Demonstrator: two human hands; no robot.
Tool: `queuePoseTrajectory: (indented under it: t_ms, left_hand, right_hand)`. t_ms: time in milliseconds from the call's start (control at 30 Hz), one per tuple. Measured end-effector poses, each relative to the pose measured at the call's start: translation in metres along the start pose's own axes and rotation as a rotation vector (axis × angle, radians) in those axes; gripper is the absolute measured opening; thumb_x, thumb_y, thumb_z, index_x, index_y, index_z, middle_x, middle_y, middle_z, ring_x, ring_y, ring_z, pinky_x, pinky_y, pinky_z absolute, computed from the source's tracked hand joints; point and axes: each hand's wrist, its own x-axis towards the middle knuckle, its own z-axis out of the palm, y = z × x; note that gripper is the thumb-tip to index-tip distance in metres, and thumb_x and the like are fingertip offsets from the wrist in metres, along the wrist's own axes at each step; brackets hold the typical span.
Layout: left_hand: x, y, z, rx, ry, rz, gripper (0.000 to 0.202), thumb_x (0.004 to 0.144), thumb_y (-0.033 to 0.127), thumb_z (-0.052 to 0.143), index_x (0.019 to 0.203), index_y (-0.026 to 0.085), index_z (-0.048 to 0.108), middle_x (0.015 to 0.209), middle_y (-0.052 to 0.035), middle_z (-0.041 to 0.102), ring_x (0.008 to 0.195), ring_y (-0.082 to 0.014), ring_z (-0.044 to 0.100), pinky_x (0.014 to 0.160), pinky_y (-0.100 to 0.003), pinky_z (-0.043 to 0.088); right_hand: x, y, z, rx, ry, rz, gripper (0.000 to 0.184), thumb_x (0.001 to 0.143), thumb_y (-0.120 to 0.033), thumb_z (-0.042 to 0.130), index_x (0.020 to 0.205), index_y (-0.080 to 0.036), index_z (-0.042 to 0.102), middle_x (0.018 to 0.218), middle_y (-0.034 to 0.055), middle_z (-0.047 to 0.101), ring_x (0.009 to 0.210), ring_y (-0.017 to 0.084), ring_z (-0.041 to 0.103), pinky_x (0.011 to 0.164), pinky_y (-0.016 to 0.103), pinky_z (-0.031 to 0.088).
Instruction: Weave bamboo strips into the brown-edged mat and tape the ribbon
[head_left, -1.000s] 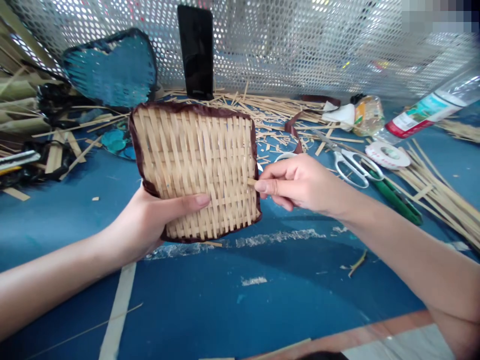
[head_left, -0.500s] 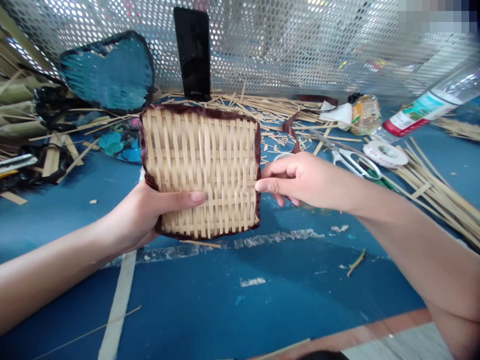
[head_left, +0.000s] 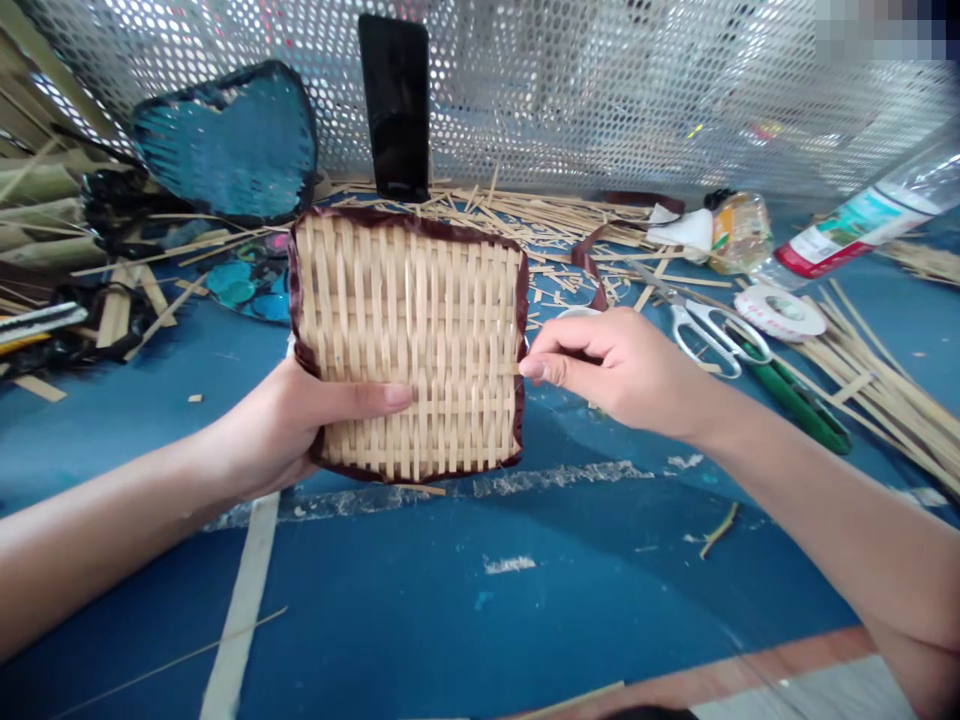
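A woven bamboo panel (head_left: 420, 300), roughly square and edged with dark brown binding, is held up above the table with its weave facing me. My left hand (head_left: 307, 410) grips its lower left side, thumb flat across the front and the other fingers hidden behind. At the right edge, my right hand (head_left: 592, 365) pinches the end of a thin bamboo strip (head_left: 508, 369) between thumb and forefinger. That strip runs across into the weave, and the fingertips are right beside the brown binding.
Scissors (head_left: 709, 335), a tape roll (head_left: 780, 313), a green-handled tool (head_left: 799, 400) and bamboo strips (head_left: 892, 390) lie at right. A plastic bottle (head_left: 855, 230) leans behind them. A black phone (head_left: 395, 110) stands against the perforated screen (head_left: 540, 100), near a blue heart-shaped piece (head_left: 229, 140).
My right fingertips have shifted slightly outward from the panel's right edge, and more of the strip shows there. The left hand keeps its grip. The whole view has shifted a little.
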Motion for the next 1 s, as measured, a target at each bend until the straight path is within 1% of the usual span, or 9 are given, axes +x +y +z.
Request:
queuePoseTrajectory:
  t_ms: [200,300,367,467,600,700,800,900,1000]
  left_hand:
    - [-0.002,-0.004,0.006,-0.055,0.063,0.057,0.069,0.068,0.018,0.084,0.133,0.025,0.061,0.129,-0.0084,0.07,0.113,-0.0375,0.067,0.083,-0.043,0.065]
    - [-0.006,-0.009,0.01,-0.09,0.111,0.078,0.073,0.07,0.018,0.083,0.138,0.025,0.056,0.131,-0.0083,0.069,0.115,-0.0367,0.067,0.086,-0.044,0.064]
    - [-0.009,-0.012,0.013,-0.111,0.12,0.088,0.074,0.072,0.016,0.081,0.14,0.026,0.054,0.131,-0.008,0.069,0.116,-0.0367,0.066,0.087,-0.045,0.064]
    - [-0.014,-0.015,0.017,-0.144,0.127,0.097,0.077,0.072,0.013,0.08,0.143,0.027,0.052,0.131,-0.0074,0.069,0.118,-0.0367,0.065,0.087,-0.044,0.064]
    - [-0.019,-0.016,0.021,-0.177,0.123,0.1,0.081,0.074,0.02,0.082,0.146,0.029,0.047,0.131,-0.0077,0.068,0.117,-0.0358,0.066,0.087,-0.044,0.065]
    - [-0.021,-0.017,0.022,-0.159,0.116,0.115,0.081,0.075,0.024,0.083,0.147,0.029,0.047,0.132,-0.0076,0.068,0.116,-0.0354,0.066,0.088,-0.044,0.064]
    - [-0.026,-0.015,0.021,-0.078,0.122,0.147,0.075,0.076,0.029,0.083,0.144,0.029,0.052,0.131,-0.0056,0.069,0.121,-0.0345,0.063,0.093,-0.042,0.062]
    - [-0.032,-0.01,0.019,0.068,0.128,0.192,0.067,0.074,0.033,0.084,0.137,0.028,0.06,0.127,-0.0029,0.071,0.129,-0.0321,0.057,0.101,-0.036,0.058]
    - [-0.032,-0.003,0.018,0.091,0.111,0.162,0.062,0.072,0.032,0.085,0.131,0.027,0.065,0.125,-0.003,0.072,0.128,-0.0333,0.057,0.099,-0.036,0.058]
  right_hand:
    - [-0.008,-0.019,0.006,-0.216,0.171,0.015,0.031,0.097,-0.034,0.057,0.07,-0.019,0.058,0.052,-0.0051,0.043,0.048,0.008,0.032,0.053,0.027,0.03]
    - [-0.011,-0.024,0.013,-0.272,0.264,0.028,0.031,0.097,-0.033,0.055,0.07,-0.02,0.055,0.053,-0.0047,0.043,0.048,0.008,0.032,0.052,0.027,0.029]
    - [-0.011,-0.025,0.015,-0.284,0.274,0.032,0.03,0.097,-0.032,0.056,0.07,-0.02,0.054,0.054,-0.0048,0.042,0.047,0.008,0.031,0.051,0.027,0.029]
    - [-0.008,-0.024,0.013,-0.267,0.223,0.039,0.031,0.097,-0.032,0.056,0.069,-0.019,0.055,0.052,-0.005,0.042,0.047,0.008,0.031,0.051,0.027,0.029]
    - [-0.005,-0.021,0.004,-0.182,0.091,0.021,0.031,0.097,-0.035,0.055,0.072,-0.018,0.06,0.058,-0.0032,0.051,0.051,0.008,0.038,0.052,0.027,0.029]
    - [-0.004,-0.017,-0.002,-0.131,0.022,-0.002,0.032,0.097,-0.036,0.056,0.07,-0.018,0.06,0.056,-0.0042,0.047,0.049,0.008,0.035,0.051,0.027,0.028]
    - [-0.002,-0.011,-0.005,-0.072,-0.008,-0.004,0.034,0.096,-0.039,0.056,0.069,-0.019,0.059,0.055,-0.0044,0.044,0.05,0.008,0.034,0.051,0.027,0.028]
    - [0.0,-0.004,-0.006,0.026,-0.067,-0.02,0.036,0.096,-0.044,0.054,0.07,-0.02,0.059,0.059,-0.0029,0.048,0.054,0.01,0.041,0.052,0.027,0.029]
    - [0.0,-0.002,-0.006,-0.008,-0.056,-0.067,0.038,0.097,-0.045,0.053,0.069,-0.019,0.058,0.057,-0.0032,0.046,0.053,0.01,0.04,0.053,0.027,0.029]
